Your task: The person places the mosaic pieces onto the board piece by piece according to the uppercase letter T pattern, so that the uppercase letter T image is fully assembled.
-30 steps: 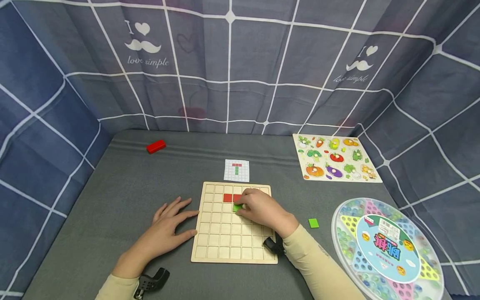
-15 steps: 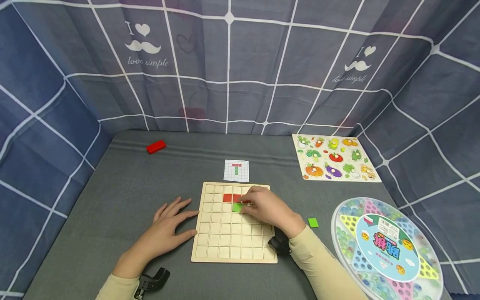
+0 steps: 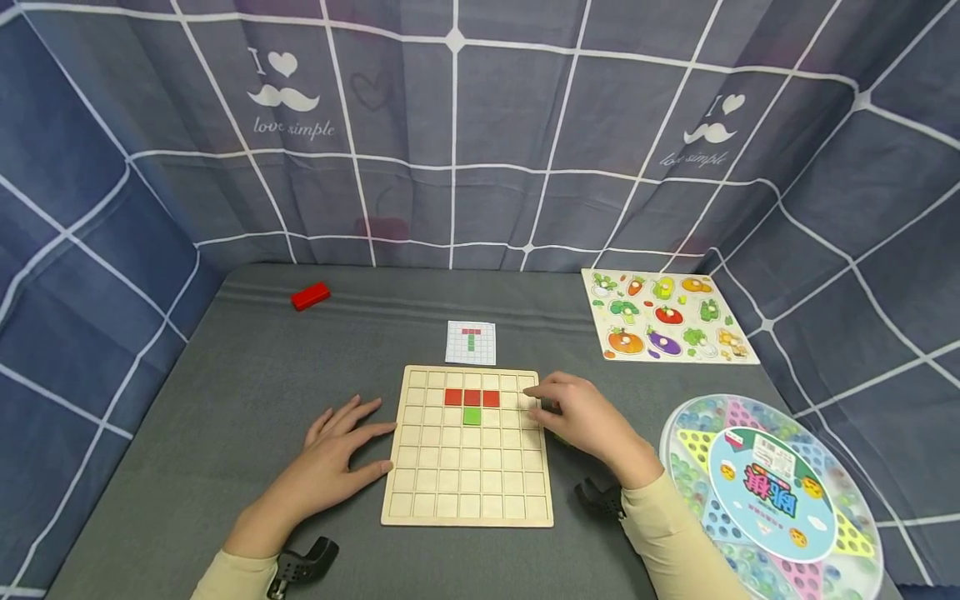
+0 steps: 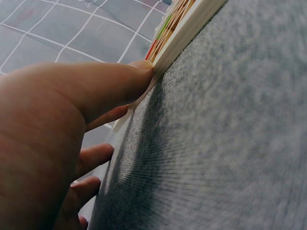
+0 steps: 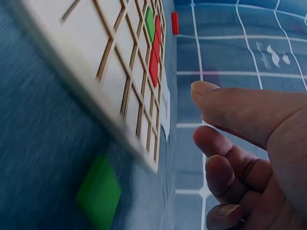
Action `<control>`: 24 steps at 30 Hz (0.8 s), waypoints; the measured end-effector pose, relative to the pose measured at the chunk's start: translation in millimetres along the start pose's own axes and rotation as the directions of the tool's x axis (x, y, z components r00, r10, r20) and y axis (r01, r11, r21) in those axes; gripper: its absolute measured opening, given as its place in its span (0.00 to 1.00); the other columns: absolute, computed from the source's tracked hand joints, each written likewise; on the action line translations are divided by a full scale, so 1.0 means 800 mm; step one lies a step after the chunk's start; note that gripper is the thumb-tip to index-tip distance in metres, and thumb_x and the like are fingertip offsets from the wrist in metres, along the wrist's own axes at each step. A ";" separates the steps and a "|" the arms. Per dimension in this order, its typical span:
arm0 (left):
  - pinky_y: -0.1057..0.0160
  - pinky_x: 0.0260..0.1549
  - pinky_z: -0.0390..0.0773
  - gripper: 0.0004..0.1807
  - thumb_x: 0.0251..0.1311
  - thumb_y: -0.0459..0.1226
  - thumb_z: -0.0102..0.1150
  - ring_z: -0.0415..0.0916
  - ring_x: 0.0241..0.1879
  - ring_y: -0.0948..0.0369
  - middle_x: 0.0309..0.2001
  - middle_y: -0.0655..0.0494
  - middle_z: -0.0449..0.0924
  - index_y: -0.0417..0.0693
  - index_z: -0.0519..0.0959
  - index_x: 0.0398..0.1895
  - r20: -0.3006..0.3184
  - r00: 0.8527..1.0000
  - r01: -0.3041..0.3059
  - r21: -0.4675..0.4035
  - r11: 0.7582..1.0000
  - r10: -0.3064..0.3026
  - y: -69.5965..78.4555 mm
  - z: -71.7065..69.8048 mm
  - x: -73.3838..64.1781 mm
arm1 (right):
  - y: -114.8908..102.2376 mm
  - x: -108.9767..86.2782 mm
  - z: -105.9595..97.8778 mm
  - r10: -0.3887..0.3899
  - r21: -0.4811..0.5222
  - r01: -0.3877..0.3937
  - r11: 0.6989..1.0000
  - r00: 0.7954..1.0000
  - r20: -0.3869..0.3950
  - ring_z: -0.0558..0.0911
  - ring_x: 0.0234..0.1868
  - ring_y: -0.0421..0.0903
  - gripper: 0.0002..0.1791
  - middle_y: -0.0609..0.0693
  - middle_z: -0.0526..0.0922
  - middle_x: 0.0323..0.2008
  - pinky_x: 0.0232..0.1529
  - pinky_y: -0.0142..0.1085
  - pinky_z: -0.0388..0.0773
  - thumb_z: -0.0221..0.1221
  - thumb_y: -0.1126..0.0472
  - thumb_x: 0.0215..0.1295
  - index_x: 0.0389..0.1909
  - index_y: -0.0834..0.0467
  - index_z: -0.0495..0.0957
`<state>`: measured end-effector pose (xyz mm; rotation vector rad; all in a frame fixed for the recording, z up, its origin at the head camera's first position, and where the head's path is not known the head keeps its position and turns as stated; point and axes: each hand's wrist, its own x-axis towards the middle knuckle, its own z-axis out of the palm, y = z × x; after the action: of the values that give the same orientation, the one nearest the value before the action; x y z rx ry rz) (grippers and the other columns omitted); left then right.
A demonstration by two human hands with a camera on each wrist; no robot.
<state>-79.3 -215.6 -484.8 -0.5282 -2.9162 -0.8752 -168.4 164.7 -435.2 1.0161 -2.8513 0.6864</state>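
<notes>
A wooden grid board [image 3: 467,483] lies on the grey table. Three red tiles [image 3: 472,397] form a row in it, with one green tile [image 3: 472,416] directly below the middle one. My left hand [image 3: 337,450] rests at the board's left side, fingers spread; its thumb [image 4: 129,79] touches the edge. Over the board's right edge is my right hand [image 3: 588,417], thumb and fingers apart with nothing between them. A loose green tile [image 5: 99,194] lies on the table beside the board in the right wrist view; in the head view the right hand and arm mostly hide it.
Behind the board lies a small pattern card [image 3: 471,343] with a red and green T. A red block [image 3: 311,297] is at the back left. At right are a vegetable picture board [image 3: 667,317] and a round marble game box [image 3: 772,492]. Gridded curtains [image 3: 495,125] surround the table.
My right hand has let go of the green tile below the red row and moved right, uncovering the third red tile. My left hand has stayed in place.
</notes>
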 end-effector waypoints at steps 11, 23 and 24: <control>0.33 0.64 0.41 0.28 0.57 0.56 0.68 0.50 0.73 0.45 0.72 0.52 0.63 0.60 0.80 0.61 0.002 1.000 0.009 0.010 1.000 -0.009 -0.001 0.001 0.000 | 0.023 -0.040 -0.007 0.116 0.015 -0.116 0.993 0.993 -0.006 0.76 0.33 0.42 0.19 0.45 0.83 0.44 0.34 0.37 0.74 0.70 0.55 0.61 0.53 0.54 0.85; 0.34 0.64 0.42 0.29 0.57 0.56 0.68 0.51 0.73 0.44 0.72 0.51 0.63 0.60 0.80 0.61 0.002 1.000 0.011 0.012 1.000 -0.011 0.000 0.001 0.000 | 0.039 -0.072 0.003 0.178 0.020 -0.177 0.984 0.983 -0.038 0.73 0.30 0.37 0.18 0.41 0.82 0.42 0.32 0.33 0.71 0.72 0.56 0.57 0.50 0.52 0.86; 0.34 0.64 0.41 0.29 0.57 0.56 0.68 0.51 0.73 0.44 0.72 0.51 0.63 0.60 0.80 0.61 0.003 1.000 0.010 0.010 1.000 -0.010 0.000 0.001 0.000 | 0.039 -0.073 0.004 0.177 0.019 -0.177 0.984 0.983 -0.040 0.73 0.30 0.37 0.19 0.41 0.82 0.42 0.32 0.33 0.71 0.73 0.56 0.57 0.50 0.52 0.86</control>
<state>-79.7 -215.3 -485.7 -0.5149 -2.9270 -0.8607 -141.1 219.7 -461.2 0.7464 -2.9291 0.7328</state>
